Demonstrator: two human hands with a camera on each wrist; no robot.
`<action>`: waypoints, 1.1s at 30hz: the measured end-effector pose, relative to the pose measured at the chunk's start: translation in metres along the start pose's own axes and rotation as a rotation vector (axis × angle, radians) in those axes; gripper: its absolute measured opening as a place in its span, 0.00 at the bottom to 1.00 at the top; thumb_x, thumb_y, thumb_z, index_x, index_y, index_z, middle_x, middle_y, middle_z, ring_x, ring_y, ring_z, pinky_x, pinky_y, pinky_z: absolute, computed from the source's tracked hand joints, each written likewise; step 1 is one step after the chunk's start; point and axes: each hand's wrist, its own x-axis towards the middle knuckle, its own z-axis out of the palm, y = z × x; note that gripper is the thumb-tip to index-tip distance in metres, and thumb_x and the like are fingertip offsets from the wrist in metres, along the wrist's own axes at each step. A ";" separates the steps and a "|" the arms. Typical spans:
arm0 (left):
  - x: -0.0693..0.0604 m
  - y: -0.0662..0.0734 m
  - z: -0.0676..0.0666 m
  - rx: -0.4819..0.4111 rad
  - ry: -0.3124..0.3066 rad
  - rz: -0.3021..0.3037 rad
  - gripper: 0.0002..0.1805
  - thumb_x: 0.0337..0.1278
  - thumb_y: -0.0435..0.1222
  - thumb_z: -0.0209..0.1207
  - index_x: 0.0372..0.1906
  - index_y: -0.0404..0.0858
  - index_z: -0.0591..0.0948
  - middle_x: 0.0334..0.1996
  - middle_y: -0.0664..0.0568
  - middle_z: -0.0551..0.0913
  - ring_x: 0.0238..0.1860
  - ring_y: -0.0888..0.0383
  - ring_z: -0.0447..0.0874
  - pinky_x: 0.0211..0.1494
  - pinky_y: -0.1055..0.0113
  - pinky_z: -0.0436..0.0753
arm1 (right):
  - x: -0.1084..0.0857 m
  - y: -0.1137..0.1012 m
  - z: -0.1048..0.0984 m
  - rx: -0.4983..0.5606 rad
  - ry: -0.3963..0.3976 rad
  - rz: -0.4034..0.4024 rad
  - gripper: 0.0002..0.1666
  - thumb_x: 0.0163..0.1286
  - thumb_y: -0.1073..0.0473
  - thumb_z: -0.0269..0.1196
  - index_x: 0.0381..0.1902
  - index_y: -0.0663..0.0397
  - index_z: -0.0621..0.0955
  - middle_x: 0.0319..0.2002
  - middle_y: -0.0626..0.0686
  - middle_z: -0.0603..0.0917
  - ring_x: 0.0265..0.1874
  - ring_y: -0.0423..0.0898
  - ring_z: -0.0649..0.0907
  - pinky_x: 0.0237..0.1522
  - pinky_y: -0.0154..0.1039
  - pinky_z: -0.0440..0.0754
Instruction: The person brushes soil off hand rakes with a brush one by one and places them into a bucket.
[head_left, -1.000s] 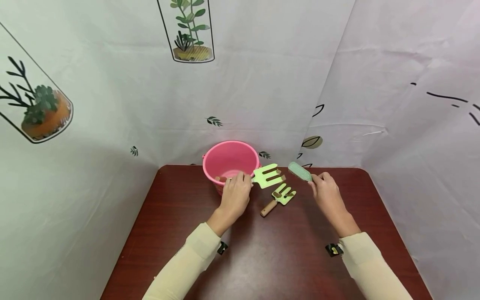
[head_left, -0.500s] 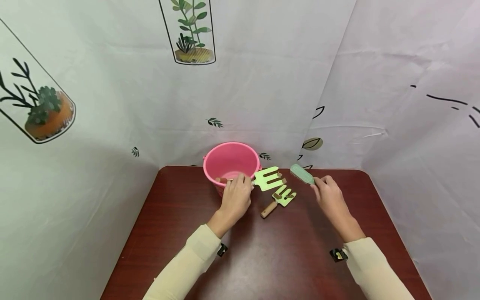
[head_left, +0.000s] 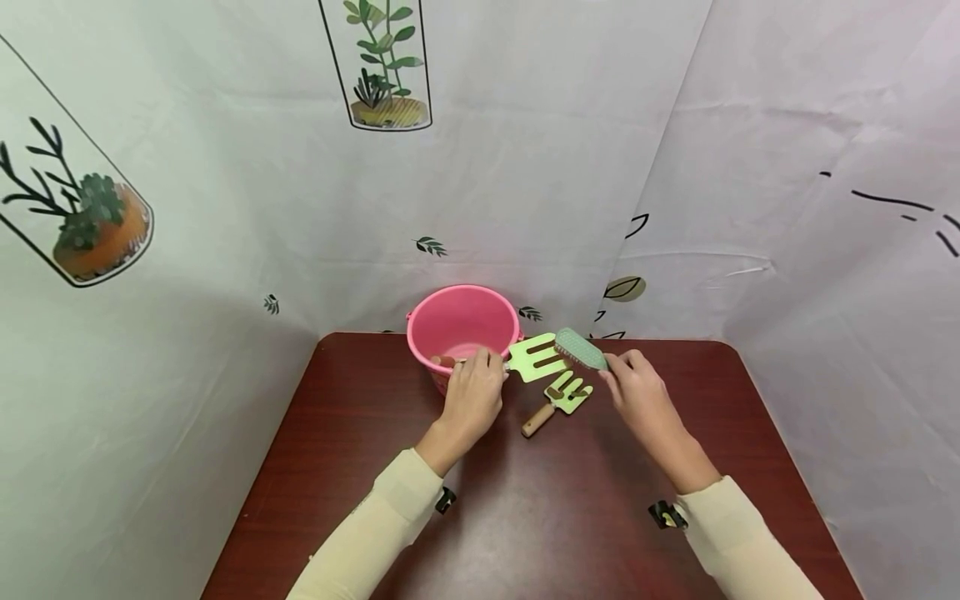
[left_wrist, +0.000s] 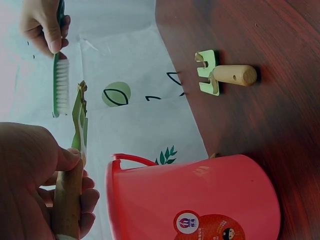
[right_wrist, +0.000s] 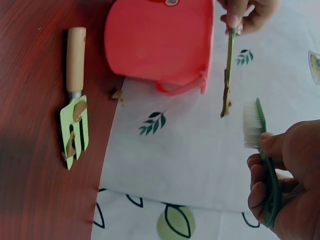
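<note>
White printed cloth [head_left: 525, 192] hangs behind the counter [head_left: 585, 525], whose near edge is cut off. Leftmost stands the pink bucket [head_left: 463, 312], its front partly covered by the left hand [head_left: 472, 390], which grips the handle of a green garden fork [head_left: 532, 358] held above the counter. Brown lumps [right_wrist: 227, 95] on its tines are partly screened by the brush [head_left: 580, 348] in the head view; both wrist views show a gap between. Beneath, a second fork [head_left: 540, 418] lies flat. Rightmost, the right hand [head_left: 637, 387] grips the brush, obscuring most of its handle.
</note>
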 end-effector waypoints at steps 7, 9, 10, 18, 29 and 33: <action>0.001 0.001 0.000 0.001 -0.010 -0.008 0.07 0.64 0.37 0.66 0.37 0.36 0.82 0.30 0.48 0.79 0.30 0.49 0.83 0.33 0.56 0.79 | 0.000 -0.016 0.007 0.007 -0.036 -0.051 0.16 0.65 0.69 0.71 0.49 0.72 0.84 0.34 0.61 0.77 0.30 0.52 0.79 0.30 0.46 0.81; 0.001 0.001 0.000 -0.009 -0.012 -0.009 0.08 0.64 0.37 0.66 0.37 0.36 0.82 0.31 0.48 0.79 0.31 0.49 0.83 0.33 0.55 0.79 | 0.000 -0.020 0.010 0.012 -0.044 -0.068 0.16 0.65 0.69 0.71 0.49 0.72 0.84 0.35 0.60 0.77 0.31 0.52 0.79 0.31 0.46 0.81; 0.001 0.001 0.001 -0.011 -0.015 -0.009 0.08 0.64 0.37 0.66 0.37 0.36 0.82 0.31 0.48 0.79 0.31 0.49 0.83 0.34 0.55 0.80 | 0.000 -0.022 0.011 0.016 -0.045 -0.074 0.17 0.65 0.69 0.71 0.50 0.72 0.84 0.35 0.60 0.77 0.31 0.52 0.80 0.31 0.46 0.81; 0.002 0.002 0.002 -0.029 -0.036 -0.024 0.07 0.65 0.37 0.64 0.36 0.36 0.81 0.31 0.48 0.79 0.32 0.49 0.83 0.34 0.55 0.79 | 0.003 -0.038 0.020 0.022 -0.058 -0.096 0.18 0.64 0.69 0.72 0.50 0.72 0.84 0.35 0.59 0.78 0.32 0.52 0.79 0.32 0.45 0.81; 0.002 0.004 0.001 -0.043 -0.017 -0.024 0.10 0.64 0.38 0.67 0.34 0.35 0.80 0.29 0.48 0.78 0.30 0.49 0.82 0.33 0.54 0.80 | 0.003 -0.043 0.022 -0.002 -0.113 -0.046 0.16 0.66 0.67 0.71 0.49 0.72 0.84 0.36 0.60 0.78 0.34 0.53 0.80 0.35 0.47 0.82; 0.002 0.005 0.001 -0.046 -0.020 -0.025 0.09 0.64 0.37 0.67 0.34 0.35 0.81 0.29 0.48 0.78 0.30 0.49 0.82 0.33 0.54 0.80 | 0.002 -0.043 0.022 -0.010 -0.110 -0.045 0.16 0.66 0.67 0.71 0.49 0.71 0.84 0.35 0.60 0.78 0.34 0.54 0.79 0.35 0.47 0.82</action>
